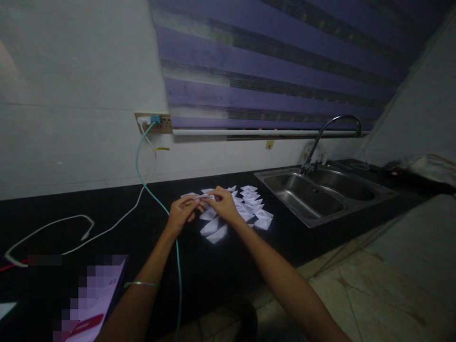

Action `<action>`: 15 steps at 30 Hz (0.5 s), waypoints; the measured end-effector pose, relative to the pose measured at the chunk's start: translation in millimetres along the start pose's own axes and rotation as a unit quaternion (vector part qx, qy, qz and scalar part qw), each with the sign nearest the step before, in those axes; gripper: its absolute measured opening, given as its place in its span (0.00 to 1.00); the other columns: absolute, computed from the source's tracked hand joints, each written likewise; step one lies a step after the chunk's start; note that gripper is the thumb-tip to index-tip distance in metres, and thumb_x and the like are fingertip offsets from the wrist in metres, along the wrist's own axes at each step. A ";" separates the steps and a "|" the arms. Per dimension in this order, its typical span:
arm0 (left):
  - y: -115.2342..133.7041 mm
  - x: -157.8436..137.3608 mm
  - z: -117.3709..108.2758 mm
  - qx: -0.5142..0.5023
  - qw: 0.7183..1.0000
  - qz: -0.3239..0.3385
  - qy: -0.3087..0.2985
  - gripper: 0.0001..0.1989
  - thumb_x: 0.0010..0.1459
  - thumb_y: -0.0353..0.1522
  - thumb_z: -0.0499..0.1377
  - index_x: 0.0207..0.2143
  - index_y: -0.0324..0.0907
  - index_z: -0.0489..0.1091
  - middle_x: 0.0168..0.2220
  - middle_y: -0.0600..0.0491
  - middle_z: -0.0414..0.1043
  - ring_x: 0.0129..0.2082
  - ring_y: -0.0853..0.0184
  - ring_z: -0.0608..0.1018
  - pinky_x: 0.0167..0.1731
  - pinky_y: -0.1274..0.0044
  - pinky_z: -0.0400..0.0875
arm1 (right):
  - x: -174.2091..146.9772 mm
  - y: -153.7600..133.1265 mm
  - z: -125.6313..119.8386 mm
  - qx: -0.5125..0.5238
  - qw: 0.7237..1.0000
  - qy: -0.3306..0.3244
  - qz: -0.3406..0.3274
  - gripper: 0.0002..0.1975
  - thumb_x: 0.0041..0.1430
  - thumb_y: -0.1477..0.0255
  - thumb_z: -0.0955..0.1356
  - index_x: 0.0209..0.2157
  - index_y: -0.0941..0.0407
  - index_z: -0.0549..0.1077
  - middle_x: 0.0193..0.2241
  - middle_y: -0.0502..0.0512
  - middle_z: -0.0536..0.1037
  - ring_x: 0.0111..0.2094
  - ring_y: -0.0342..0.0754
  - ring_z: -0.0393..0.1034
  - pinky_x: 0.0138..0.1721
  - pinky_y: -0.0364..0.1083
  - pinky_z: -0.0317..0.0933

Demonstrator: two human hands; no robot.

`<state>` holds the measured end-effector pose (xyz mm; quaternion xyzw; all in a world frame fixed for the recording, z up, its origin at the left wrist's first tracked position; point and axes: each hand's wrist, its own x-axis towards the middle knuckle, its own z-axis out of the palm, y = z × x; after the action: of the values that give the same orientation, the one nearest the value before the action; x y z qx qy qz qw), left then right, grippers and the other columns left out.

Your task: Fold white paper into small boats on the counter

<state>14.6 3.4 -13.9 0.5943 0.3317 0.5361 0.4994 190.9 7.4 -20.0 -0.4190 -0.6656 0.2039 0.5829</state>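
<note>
Plainly, the left hand [181, 212] and right hand [225, 205], side by side, pinch a paper [204, 196] just over folded papers [217, 234] on the counter [274, 251]; the panel [101, 292] at lower left is too blurred to read.

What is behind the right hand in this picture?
Folded white papers on the black counter show around the right hand; whatever it covers cannot be seen.

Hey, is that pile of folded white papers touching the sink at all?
Apart. The head view shows a strip of bare black countertop between the nearest folded papers and the left edge of the sink.
</note>
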 end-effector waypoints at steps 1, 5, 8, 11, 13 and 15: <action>0.8 -0.3 -0.3 -0.009 1.000 0.000 0.006 0.23 0.45 0.44 0.70 0.38 0.37 0.76 0.31 0.45 0.80 0.24 0.64 0.80 0.12 0.82 0.61 | -0.4 -1.4 -1.0 0.011 1.000 -0.018 0.009 0.12 0.53 0.63 0.74 0.37 0.55 0.83 0.30 0.54 0.77 0.32 0.46 0.69 0.34 0.44 0.62; 1.3 0.0 -3.1 -0.013 1.000 0.001 0.013 0.23 0.43 0.45 0.71 0.36 0.38 0.76 0.32 0.45 0.81 0.26 0.63 0.80 0.14 0.80 0.66 | -2.7 -5.6 -4.9 0.027 0.998 -0.050 0.030 0.13 0.55 0.62 0.73 0.39 0.54 0.83 0.33 0.55 0.82 0.34 0.49 0.74 0.34 0.45 0.64; -0.4 1.0 -4.7 -0.008 1.000 0.008 0.021 0.23 0.44 0.46 0.71 0.36 0.38 0.77 0.32 0.45 0.81 0.29 0.61 0.81 0.15 0.80 0.67 | -4.1 -7.6 -6.3 0.017 0.999 -0.044 0.015 0.14 0.56 0.61 0.72 0.40 0.53 0.83 0.34 0.56 0.83 0.34 0.49 0.75 0.34 0.45 0.65; -1.5 1.3 -4.8 -0.009 0.999 0.007 0.032 0.23 0.45 0.46 0.71 0.36 0.38 0.77 0.30 0.45 0.81 0.29 0.61 0.81 0.15 0.81 0.66 | -4.7 -8.1 -5.4 0.021 0.999 -0.041 0.021 0.17 0.56 0.60 0.72 0.44 0.54 0.81 0.31 0.55 0.82 0.29 0.47 0.74 0.31 0.44 0.65; -0.9 1.0 -4.5 -0.015 0.999 0.007 0.029 0.22 0.45 0.46 0.70 0.35 0.38 0.77 0.30 0.45 0.81 0.29 0.61 0.81 0.15 0.80 0.65 | -4.4 -7.1 -4.0 0.044 0.997 -0.047 0.045 0.19 0.56 0.60 0.72 0.45 0.55 0.81 0.27 0.54 0.81 0.26 0.46 0.72 0.28 0.44 0.64; 1.5 0.3 -4.4 -0.014 0.999 0.004 0.030 0.20 0.46 0.45 0.70 0.33 0.38 0.77 0.30 0.44 0.81 0.26 0.62 0.81 0.14 0.80 0.64 | -3.2 -5.4 -2.8 0.077 0.994 -0.038 0.070 0.19 0.55 0.59 0.73 0.43 0.56 0.81 0.24 0.53 0.80 0.23 0.45 0.72 0.26 0.44 0.65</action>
<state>10.1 4.3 -12.7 0.5724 0.3367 0.5597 0.4958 191.8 1.2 -17.2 -0.4108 -0.6387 0.3106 0.5717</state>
